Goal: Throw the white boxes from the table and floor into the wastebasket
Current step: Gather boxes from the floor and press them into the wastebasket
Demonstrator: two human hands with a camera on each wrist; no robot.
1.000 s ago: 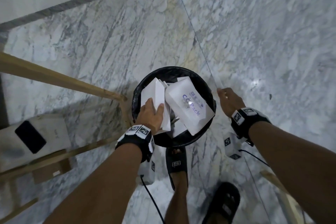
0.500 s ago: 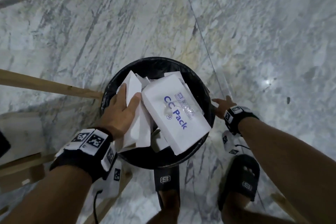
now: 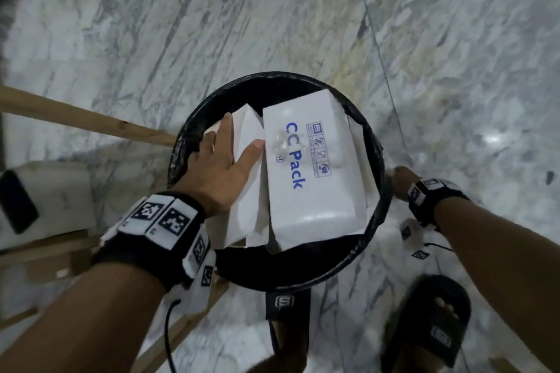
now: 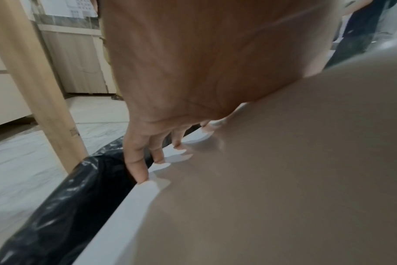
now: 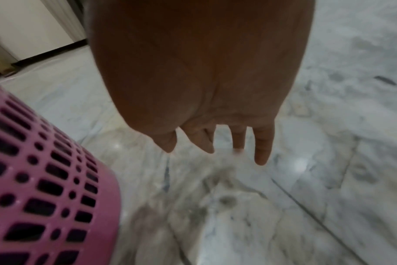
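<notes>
The wastebasket (image 3: 377, 191) has a black liner and, in the right wrist view, a pink perforated wall (image 5: 34, 179). A large white box printed "CC Pack" (image 3: 312, 185) lies across its mouth. Left of it, a narrower white box (image 3: 250, 191) stands on edge in the basket. My left hand (image 3: 230, 145) lies on that box with the thumb spread on top. The straight fingers (image 4: 138, 172) touch its far edge beside the liner (image 4: 64, 206). My right hand (image 3: 400, 182) hangs outside the right rim, fingers (image 5: 263, 154) straight and holding nothing.
A wooden table rail (image 3: 91, 118) and leg (image 4: 34, 89) stand just left of the basket. Farther left, a black phone (image 3: 16, 200) lies on a white surface (image 3: 60, 191). My feet in black sandals (image 3: 430, 327) stand on the marble floor (image 3: 454, 54) below the basket.
My left hand has flattened on the narrow box, which now sits lower in the basket. The "CC Pack" box has turned lengthwise. My right hand has dropped beside the rim. The view is closer.
</notes>
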